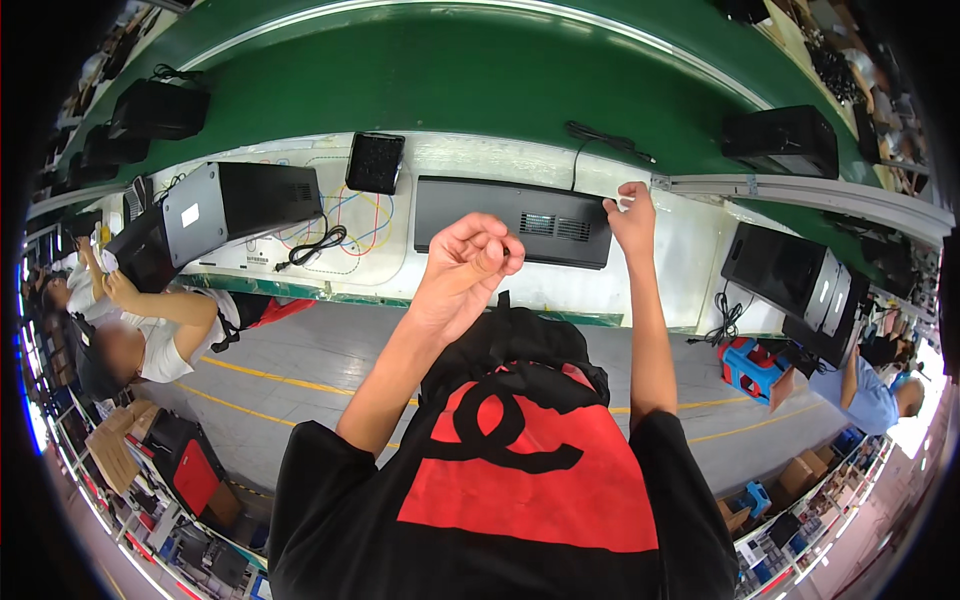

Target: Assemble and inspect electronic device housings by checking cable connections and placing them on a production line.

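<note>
A long black casing (470, 205) with two vent grilles lies on the white worktop in front of me. Over its near edge, my left hand (468, 268) is raised with thumb and fingers pinched together. A small dark bit shows at those fingertips, too small to name. My right hand (633, 222) is at the casing's right end, fingers bent and apart, with nothing visible in them. Whether its fingertips touch the casing I cannot tell. A black cord (600, 135) runs from behind the casing onto the green surface. Beyond the casing's left end stands a small black tray (376, 163).
Dark units with open panels (265, 195) stand on the left, beside a coiled cord (318, 245). Another black unit (770, 268) is at the right. A green belt (450, 80) runs along the far side. Co-workers are at both sides; a blue-red stool (755, 370) stands right.
</note>
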Demonstrator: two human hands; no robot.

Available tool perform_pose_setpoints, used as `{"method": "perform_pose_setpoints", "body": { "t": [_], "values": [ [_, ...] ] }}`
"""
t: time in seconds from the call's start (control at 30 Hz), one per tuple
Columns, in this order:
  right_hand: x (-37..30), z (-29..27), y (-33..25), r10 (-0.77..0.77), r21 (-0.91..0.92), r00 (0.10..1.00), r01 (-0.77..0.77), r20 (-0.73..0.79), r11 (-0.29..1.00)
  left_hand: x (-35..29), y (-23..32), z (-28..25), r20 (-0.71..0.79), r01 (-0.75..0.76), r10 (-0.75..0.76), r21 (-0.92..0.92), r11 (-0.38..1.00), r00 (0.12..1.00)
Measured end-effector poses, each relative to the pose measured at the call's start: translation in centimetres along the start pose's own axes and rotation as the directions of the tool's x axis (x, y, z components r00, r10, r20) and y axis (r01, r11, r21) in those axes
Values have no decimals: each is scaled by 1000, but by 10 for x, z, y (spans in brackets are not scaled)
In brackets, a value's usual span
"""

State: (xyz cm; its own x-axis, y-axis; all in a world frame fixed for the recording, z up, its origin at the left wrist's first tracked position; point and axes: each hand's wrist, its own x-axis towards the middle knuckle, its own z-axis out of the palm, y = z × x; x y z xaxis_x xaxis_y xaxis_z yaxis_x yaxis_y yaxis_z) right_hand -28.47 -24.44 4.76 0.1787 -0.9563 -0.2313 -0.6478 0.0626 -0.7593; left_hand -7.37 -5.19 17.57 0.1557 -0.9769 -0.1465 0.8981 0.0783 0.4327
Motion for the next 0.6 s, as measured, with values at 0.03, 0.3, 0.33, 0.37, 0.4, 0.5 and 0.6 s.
{"method": "perform_pose_setpoints", "body": {
  "t": [0.03,0.3,0.33,0.37,0.4,0.5,0.6],
  "values": [
    [-20,-4,-36,-71,-3,996,71,-46,997,-1,1,0,-7,-12,12,2,1000,1000],
    [-131,-21,-191,-709,420,705,635,28,648,-8,4,-10,29,-56,56,9,998,998],
    [-133,-20,-193,-708,417,706,635,29,650,-8,5,-9,30,-55,55,5,998,998],
    [-134,-18,-196,-755,363,654,696,36,620,-8,6,-8,-10,-33,34,28,999,999],
    [-135,-16,-198,-798,309,600,751,50,584,-9,7,-9,-52,-11,13,49,999,999],
    [-136,-6,-195,-807,232,587,777,74,586,-12,9,-19,-124,82,-67,121,989,990],
    [-135,1,-192,-786,214,603,756,137,618,-14,10,-32,-135,129,-111,136,982,985]
  ]
}}
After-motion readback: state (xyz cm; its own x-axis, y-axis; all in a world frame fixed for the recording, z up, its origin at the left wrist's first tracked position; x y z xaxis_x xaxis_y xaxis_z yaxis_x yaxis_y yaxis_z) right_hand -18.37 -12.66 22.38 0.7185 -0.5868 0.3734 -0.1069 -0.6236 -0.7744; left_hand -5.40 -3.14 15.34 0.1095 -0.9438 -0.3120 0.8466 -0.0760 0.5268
